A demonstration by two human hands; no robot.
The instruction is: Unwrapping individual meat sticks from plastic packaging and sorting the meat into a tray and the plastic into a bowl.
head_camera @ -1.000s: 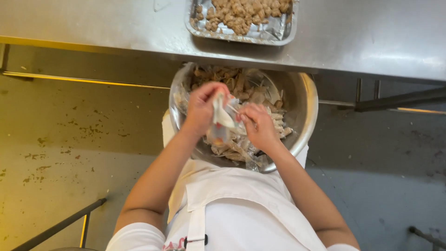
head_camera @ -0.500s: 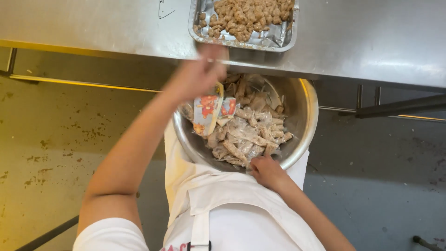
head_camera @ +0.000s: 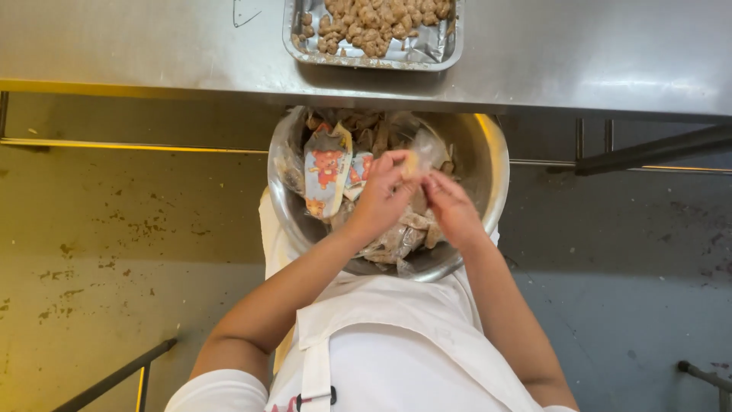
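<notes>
White all over down at the bottom of the frame: a white apron (head_camera: 396, 343) with a bib across the chest and a broad white strap running down the lower left, a small dark clip on it. Short white sleeves (head_camera: 221, 393) at the lower corners, cut off above the elbows. Forearms bare, both hands ungloved, no watch or rings showing.

steel bowl (head_camera: 488, 145): table edge (head_camera: 152, 80) overhangs its far rim | both hands and opened packets (head_camera: 326, 168) fill its middle | near-right rim open
</notes>
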